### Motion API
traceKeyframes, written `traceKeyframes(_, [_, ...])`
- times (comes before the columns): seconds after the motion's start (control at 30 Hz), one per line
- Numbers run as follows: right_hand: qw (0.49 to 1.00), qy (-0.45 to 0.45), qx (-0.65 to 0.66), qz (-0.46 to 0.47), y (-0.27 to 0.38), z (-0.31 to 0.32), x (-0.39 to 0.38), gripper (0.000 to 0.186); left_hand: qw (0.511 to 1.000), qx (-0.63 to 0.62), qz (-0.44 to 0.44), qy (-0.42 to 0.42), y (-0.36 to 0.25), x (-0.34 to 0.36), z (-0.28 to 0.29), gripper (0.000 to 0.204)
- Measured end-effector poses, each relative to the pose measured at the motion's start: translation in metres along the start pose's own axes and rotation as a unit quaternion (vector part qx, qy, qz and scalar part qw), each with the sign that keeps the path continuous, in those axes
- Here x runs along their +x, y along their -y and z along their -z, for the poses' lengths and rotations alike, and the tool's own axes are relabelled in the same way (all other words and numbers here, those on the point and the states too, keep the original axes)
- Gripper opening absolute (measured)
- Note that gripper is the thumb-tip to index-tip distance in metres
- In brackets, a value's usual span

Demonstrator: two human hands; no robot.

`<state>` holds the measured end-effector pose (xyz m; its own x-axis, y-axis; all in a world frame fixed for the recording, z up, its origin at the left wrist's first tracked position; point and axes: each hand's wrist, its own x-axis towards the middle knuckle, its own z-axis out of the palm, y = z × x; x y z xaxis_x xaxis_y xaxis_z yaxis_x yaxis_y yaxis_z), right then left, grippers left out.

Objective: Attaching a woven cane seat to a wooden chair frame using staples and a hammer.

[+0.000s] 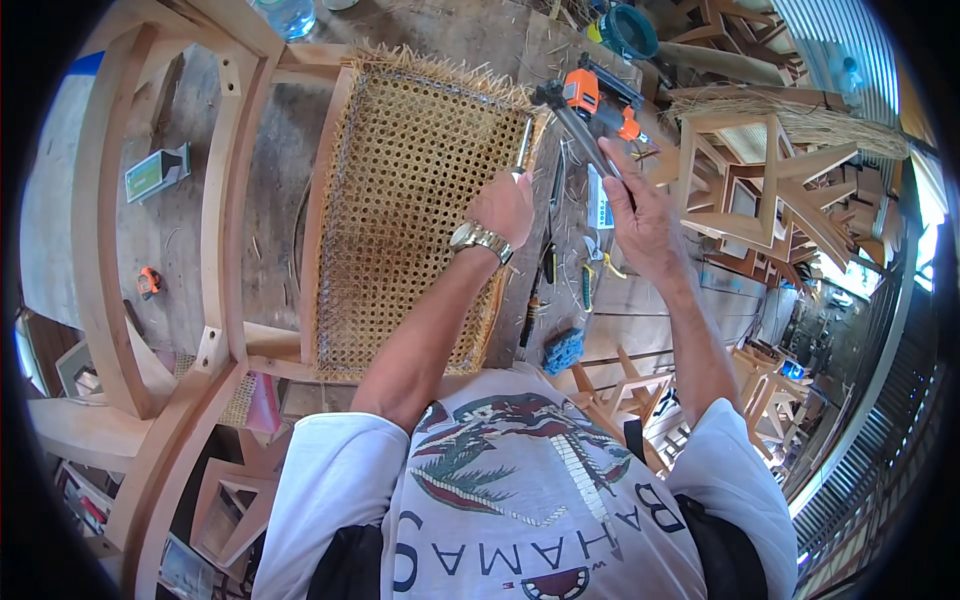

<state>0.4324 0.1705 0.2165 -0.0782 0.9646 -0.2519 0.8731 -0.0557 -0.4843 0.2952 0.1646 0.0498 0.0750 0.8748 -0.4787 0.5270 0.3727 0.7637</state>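
Note:
A woven cane panel (415, 210) covers a wooden chair frame (222, 190) lying on the workbench, with frayed strands along its far edge. My left hand (503, 208), with a watch at the wrist, is closed around a slim metal tool (525, 142) with a shiny shaft, held over the panel's right edge. Whether it is a chisel or a screwdriver cannot be made out. My right hand (640, 215) grips a hammer (580, 135) by its dark handle. The hammer's head is just right of the panel's far right corner, close to the slim tool's tip.
An orange nail gun (582, 92) lies beyond the hammer. Pliers (588, 280) and a blue brush-like block (564, 351) rest right of the panel. Leftward are a green-and-white box (157, 173) and a tape measure (148, 283). Wooden chair frames (740, 185) are stacked at right.

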Motion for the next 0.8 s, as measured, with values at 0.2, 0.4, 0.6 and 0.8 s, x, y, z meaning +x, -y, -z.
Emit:
traceKeyframes(0.2, [0.999, -0.02, -0.018, 0.045, -0.012, -0.006, 0.001, 0.039, 1.0, 0.021, -0.004, 0.021, -0.003, -0.002, -0.001, 0.055])
traceKeyframes(0.4, [0.994, -0.041, 0.024, 0.103, 0.004, 0.0, 0.01, 0.041, 1.0, 0.023, 0.003, 0.001, -0.002, -0.007, -0.005, 0.052])
traceKeyframes(0.6, [0.989, -0.066, 0.009, 0.129, -0.004, -0.014, 0.013, 0.043, 0.999, 0.032, 0.026, 0.003, -0.006, -0.007, -0.006, 0.051])
traceKeyframes(0.8, [0.991, 0.025, -0.102, 0.087, -0.054, -0.033, 0.017, 0.042, 0.999, 0.031, 0.011, 0.006, -0.012, -0.007, -0.002, 0.05])
